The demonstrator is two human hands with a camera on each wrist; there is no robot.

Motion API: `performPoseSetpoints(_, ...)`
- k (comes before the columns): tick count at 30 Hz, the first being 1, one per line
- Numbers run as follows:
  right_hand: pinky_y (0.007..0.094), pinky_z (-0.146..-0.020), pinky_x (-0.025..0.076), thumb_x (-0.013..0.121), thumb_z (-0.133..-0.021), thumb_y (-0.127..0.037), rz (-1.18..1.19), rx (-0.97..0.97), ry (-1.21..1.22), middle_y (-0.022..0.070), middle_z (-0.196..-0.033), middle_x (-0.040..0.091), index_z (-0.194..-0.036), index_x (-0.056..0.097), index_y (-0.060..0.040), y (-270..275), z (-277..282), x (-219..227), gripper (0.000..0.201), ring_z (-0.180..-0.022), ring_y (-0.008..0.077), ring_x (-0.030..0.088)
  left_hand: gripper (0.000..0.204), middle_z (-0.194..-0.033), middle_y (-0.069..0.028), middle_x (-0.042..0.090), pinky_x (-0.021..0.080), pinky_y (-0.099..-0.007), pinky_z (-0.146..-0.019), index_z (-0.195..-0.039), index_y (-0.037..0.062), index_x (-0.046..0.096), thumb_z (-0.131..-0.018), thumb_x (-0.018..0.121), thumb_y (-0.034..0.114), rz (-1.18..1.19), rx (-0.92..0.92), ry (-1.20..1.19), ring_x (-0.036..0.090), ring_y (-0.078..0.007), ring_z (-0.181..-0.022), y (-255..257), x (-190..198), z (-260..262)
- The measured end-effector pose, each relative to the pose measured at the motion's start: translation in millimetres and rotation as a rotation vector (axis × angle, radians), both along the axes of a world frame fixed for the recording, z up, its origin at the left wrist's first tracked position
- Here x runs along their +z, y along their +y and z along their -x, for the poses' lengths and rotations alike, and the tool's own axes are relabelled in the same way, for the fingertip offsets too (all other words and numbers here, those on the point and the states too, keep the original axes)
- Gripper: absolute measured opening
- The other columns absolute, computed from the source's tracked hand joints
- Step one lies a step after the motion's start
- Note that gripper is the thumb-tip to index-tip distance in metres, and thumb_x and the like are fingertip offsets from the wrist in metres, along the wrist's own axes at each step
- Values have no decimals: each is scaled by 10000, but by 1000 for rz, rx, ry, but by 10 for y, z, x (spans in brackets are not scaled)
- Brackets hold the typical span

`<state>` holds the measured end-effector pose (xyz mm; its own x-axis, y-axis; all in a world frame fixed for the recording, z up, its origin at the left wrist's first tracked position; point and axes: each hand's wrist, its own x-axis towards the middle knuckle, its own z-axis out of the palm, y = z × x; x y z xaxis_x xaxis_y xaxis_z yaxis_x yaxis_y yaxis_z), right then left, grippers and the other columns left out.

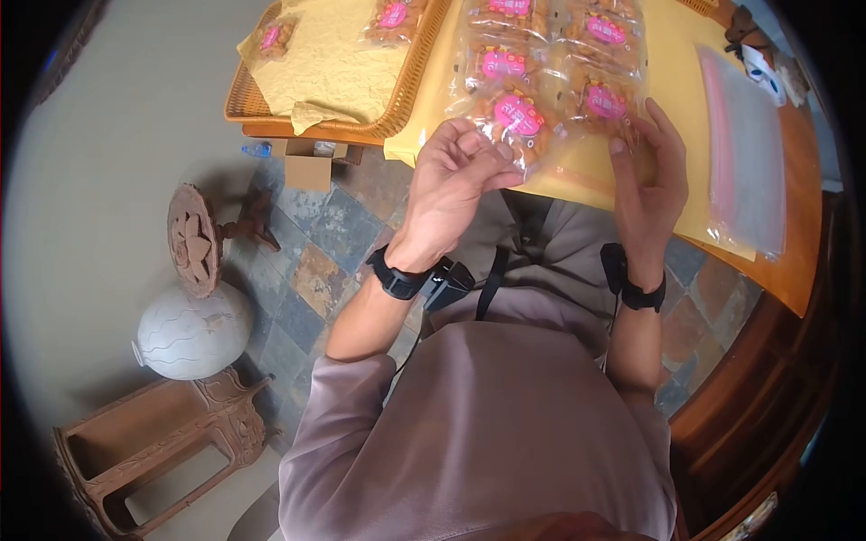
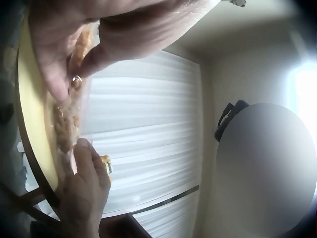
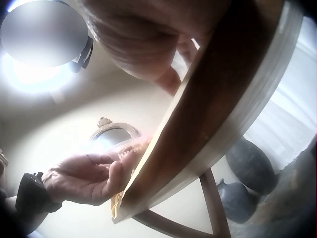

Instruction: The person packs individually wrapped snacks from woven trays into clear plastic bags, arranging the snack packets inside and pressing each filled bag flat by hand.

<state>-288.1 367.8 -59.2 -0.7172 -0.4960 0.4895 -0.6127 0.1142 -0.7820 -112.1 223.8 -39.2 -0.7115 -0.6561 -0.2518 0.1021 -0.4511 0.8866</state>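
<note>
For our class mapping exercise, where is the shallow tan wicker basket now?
The basket is at the head view's upper left, left of the clear, pink-labelled plastic packet pinched by the person's left hand.

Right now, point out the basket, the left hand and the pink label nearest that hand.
Basket (image 1: pixel 421 59): head view, on its woven side.
Left hand (image 1: pixel 454 169): head view, middle of the hand.
Pink label (image 1: pixel 519 115): head view, on its middle.
</note>
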Motion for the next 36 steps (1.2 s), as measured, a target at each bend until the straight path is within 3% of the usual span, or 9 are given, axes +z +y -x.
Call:
performPoseSetpoints(8, 382, -1040, 491, 741, -935, -133, -10, -4, 32, 123, -1402, 622, -1169, 689, 29, 3, 9, -15, 289, -1241, 266, 612, 152, -958, -53, 607, 634, -362, -922, -1037, 10, 482, -988, 610, -56, -95, 210, 188, 699, -186, -938, 116, -129, 285)
performPoseSetpoints(12, 381, -1042, 490, 740, -934, -133, -9, 0, 30, 122, -1414, 614, -1161, 698, 29, 11, 20, -29, 282, -1242, 266, 611, 154, -954, -61, 607, 634, -370, -927, -1069, -13, 486, -989, 614, -46, -52, 247, 260, 699, -199, -947, 57, -151, 371)
performPoseSetpoints(15, 380, -1041, 497, 740, -932, -128, -29, 3, 22, 122, -1421, 607, -1161, 703, 25, 13, 11, -2, 278, -1240, 265, 612, 170, -957, -87, 649, 643, -357, -895, -1097, -44, 500, -991, 630, -17, 53, 331, 251, 718, -203, -924, 30, -145, 410)
performPoseSetpoints(21, 373, -1022, 527, 740, -929, -109, -14, 14, -10, 115, -1422, 601, -1160, 704, 30, 3, -10, 22, 273, -1226, 261, 620, 177, -925, -123, 703, 656, -337, -837, -1074, -71, 536, -991, 659, 26, 85, 199, -11, 743, -219, -848, -2, -59, 336)
performPoseSetpoints(24, 371, -1018, 533, 738, -930, -104, 10, 25, -2, 111, -1420, 599, -1158, 703, 34, -2, -8, 7, 269, -1222, 258, 622, 167, -949, -126, 698, 651, -340, -863, -1086, -69, 549, -992, 657, 18, 21, 225, 61, 746, -247, -883, -14, -59, 356)
performPoseSetpoints(26, 370, -1018, 533, 736, -931, -103, 16, 27, 4, 110, -1418, 598, -1158, 703, 34, 3, 2, 6, 267, -1221, 256, 621, 212, -1030, -144, 687, 640, -341, -896, -1164, -79, 534, -997, 638, -3, -112, 294, 264, 736, -269, -974, 20, -56, 424)
performPoseSetpoints(32, 371, -1016, 527, 733, -930, -97, -27, 28, 65, 113, -1413, 599, -1127, 709, 35, 13, 7, 11, 238, -1220, 255, 620, 322, -1195, -183, 655, 617, -400, -962, -1299, -66, 466, -1002, 589, -45, -34, 426, 330, 690, -312, -1129, 124, -52, 514)
performPoseSetpoints(35, 372, -1020, 516, 738, -928, -106, -4, 31, 34, 116, -1412, 601, -1111, 715, 35, 7, -2, 15, 232, -1217, 261, 621, 323, -1194, -170, 674, 611, -418, -968, -1305, -38, 488, -997, 583, -55, -91, 255, 244, 699, -303, -1109, 273, -55, 355)
performPoseSetpoints(36, 372, -1024, 512, 739, -928, -108, -14, 27, 43, 115, -1411, 602, -1114, 719, 33, 13, 6, 9, 235, -1223, 259, 617, 257, -1106, -152, 712, 638, -381, -874, -1244, -27, 556, -990, 586, -58, -143, 189, 200, 732, -270, -1003, 329, -40, 296)
